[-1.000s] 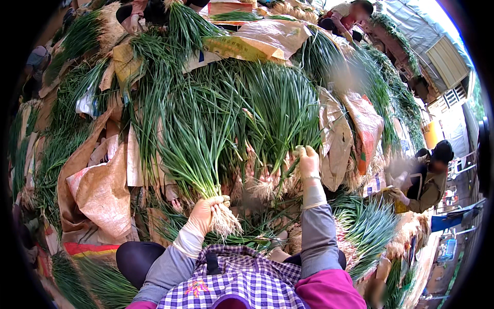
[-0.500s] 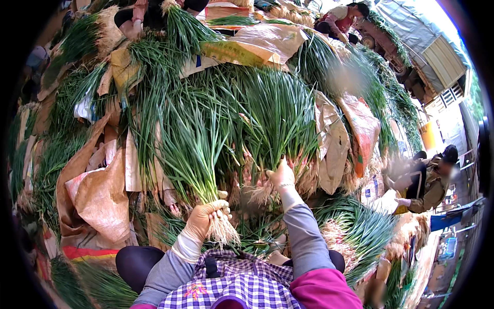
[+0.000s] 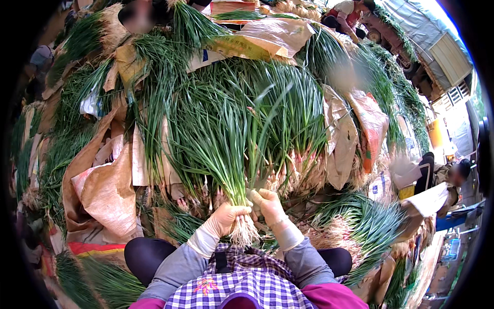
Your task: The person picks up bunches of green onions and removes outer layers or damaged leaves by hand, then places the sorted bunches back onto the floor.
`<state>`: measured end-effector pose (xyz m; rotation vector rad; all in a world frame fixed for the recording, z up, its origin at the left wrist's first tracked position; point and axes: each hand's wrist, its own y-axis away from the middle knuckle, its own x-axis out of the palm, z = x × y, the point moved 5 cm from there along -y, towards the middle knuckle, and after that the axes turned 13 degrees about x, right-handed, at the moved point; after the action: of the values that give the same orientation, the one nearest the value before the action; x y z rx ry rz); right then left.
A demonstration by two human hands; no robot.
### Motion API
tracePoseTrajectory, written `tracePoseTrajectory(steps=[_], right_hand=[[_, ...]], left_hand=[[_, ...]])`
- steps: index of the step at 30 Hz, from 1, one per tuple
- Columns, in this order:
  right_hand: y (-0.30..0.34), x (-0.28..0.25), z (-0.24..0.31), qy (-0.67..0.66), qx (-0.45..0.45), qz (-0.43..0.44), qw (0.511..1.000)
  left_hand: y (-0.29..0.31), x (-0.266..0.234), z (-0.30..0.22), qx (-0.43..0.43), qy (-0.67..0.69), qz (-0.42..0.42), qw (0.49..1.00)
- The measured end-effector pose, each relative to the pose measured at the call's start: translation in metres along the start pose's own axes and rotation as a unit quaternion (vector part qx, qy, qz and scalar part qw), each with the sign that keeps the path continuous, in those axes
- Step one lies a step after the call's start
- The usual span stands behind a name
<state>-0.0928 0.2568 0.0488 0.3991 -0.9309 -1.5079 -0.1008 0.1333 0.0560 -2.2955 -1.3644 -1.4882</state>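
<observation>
My left hand [image 3: 225, 217], in a pale glove, grips a bunch of green onions [image 3: 216, 149] near its white roots, the long leaves fanning up and away from me. My right hand [image 3: 267, 203], also gloved, is closed on a few stalks right beside the bunch, touching it at the root end. Both hands meet just above my lap, over a purple checked apron [image 3: 242, 286]. A big heap of green onions [image 3: 288, 118] lies directly behind the hands.
Brown paper sacks [image 3: 105, 193] and more onion bundles [image 3: 360, 226] surround me. A seated person [image 3: 453, 177] is at the right edge, another person [image 3: 350, 13] at the top. A roofed stall [image 3: 437, 46] stands at the upper right.
My right hand has come down and left from the heap to join the left hand at the bunch. The left hand has stayed holding the bunch.
</observation>
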Motion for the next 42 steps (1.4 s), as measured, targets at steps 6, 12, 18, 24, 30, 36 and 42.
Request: tracePoseTrajectory(steps=[6,12,18,24,30,36,42], right_hand=[[-0.038,-0.075,-0.003,-0.029,-0.123,-0.242,0.962],[-0.016,-0.027,0.016,0.247,0.03,-0.039,0.968],[-0.027,0.005,0.031,0.4,-0.143,-0.23,0.876],[-0.036,-0.004,0.015,0.25,-0.263,-0.304,0.881],[-0.059,-0.065,0.026,0.196,-0.16,-0.411,0.876],[-0.038,-0.057,0.026,0.74,-0.007,-0.08,0.668],[-0.073,-0.115,0.094,0.48,-0.043,-0.459,0.747]], left_hand=[[-0.007,-0.009,0.007,0.004,0.081,0.026,0.996],[-0.005,-0.022,0.013,-0.009,0.012,-0.022,1.0],[-0.004,-0.022,0.013,0.01,-0.053,-0.039,0.998],[-0.011,-0.024,0.021,0.032,0.172,-0.048,0.983],[0.009,0.007,-0.002,0.094,0.27,0.05,0.957],[0.006,-0.033,-0.031,0.165,0.114,-0.104,0.974],[-0.018,-0.068,0.008,0.076,0.182,-0.157,0.968]])
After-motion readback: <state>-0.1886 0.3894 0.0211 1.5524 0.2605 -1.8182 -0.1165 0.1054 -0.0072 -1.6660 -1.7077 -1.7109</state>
